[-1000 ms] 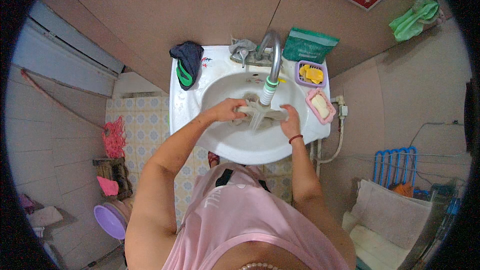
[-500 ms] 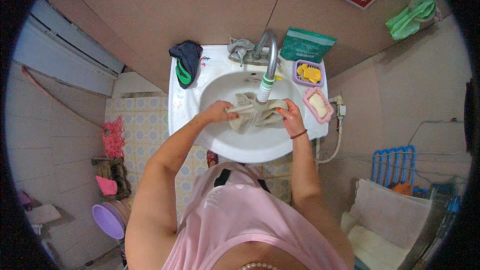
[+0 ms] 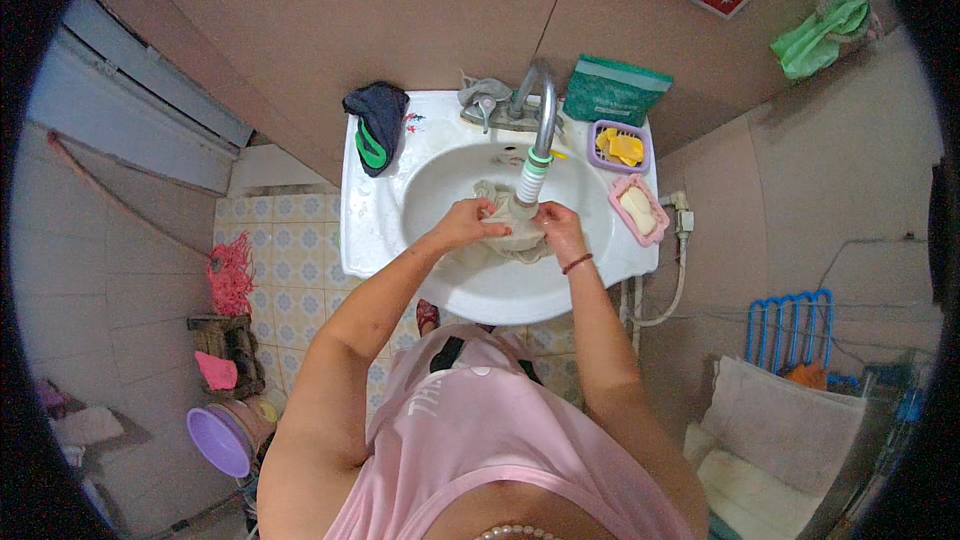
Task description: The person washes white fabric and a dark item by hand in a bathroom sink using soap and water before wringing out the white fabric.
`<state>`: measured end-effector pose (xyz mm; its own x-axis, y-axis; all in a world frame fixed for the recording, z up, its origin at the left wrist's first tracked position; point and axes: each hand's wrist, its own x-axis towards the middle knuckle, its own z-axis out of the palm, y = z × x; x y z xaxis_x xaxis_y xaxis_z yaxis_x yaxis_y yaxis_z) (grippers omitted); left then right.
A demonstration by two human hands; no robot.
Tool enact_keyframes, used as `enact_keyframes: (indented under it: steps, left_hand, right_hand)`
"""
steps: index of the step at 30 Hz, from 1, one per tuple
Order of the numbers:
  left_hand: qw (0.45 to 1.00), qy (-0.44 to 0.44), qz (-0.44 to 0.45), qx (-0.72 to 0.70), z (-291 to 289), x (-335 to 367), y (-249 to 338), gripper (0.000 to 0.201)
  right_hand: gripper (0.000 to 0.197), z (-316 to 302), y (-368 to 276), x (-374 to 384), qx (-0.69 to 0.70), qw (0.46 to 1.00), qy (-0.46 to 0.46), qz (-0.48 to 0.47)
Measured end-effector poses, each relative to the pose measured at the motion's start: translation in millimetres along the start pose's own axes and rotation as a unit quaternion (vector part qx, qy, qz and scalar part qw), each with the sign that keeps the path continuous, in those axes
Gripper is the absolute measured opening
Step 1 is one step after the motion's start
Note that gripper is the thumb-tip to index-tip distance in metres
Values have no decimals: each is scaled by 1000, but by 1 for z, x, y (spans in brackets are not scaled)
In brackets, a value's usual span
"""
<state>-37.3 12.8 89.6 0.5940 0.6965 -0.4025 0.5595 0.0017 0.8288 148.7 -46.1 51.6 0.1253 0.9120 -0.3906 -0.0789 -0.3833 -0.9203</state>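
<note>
A wet, greyish-beige cloth (image 3: 518, 238) hangs bunched in the white washbasin (image 3: 480, 292), directly below the faucet (image 3: 547, 125) with its white and green nozzle. My left hand (image 3: 468, 223) pinches the cloth's left side, fingers closed on it. On the other side, my right hand (image 3: 562, 230) grips the cloth near the nozzle; some of its fingertips are hidden. Part of the cloth lies behind my left fingers, toward the back of the bowl. Its exact kind does not show.
Dark cloth with green trim (image 3: 375, 130) lies on the basin's left corner. At the right stand a green pouch (image 3: 617, 90), a purple dish (image 3: 622, 147) with yellow pieces and a pink soap dish (image 3: 638, 210). A purple basin (image 3: 218, 442) is at lower left.
My hands have come closer together, the left moving right and the right moving left. The cloth, stretched wide between them before, is now gathered into a tighter bunch.
</note>
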Motion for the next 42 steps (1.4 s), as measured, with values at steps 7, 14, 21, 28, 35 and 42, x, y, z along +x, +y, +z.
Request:
enact_keyframes:
  steps: [7,14,21,28,35,42]
  left_hand:
    - [958,-42,17,-284,24,10,-22,15]
    - [980,42,153,-116,27,15,-25,18]
    - [991,23,111,-70,19,3,-19,20]
    - [979,52,178,-82,36,5,-13,19]
    - [993,12,116,21,15,-3,-30,18]
    - [980,66,177,-61,30,6,-23,19]
  right_hand:
    - [24,5,-1,-9,67,993,-47,-88]
    - [43,10,4,-14,-88,991,-16,-96]
    - [16,-8,-1,-18,15,999,-34,-30]
    - [21,16,-4,-22,-148,981,-46,-115]
    - [18,4,-15,-22,38,996,-24,-76]
    - [44,24,-10,-17,-216,967,-99,-91]
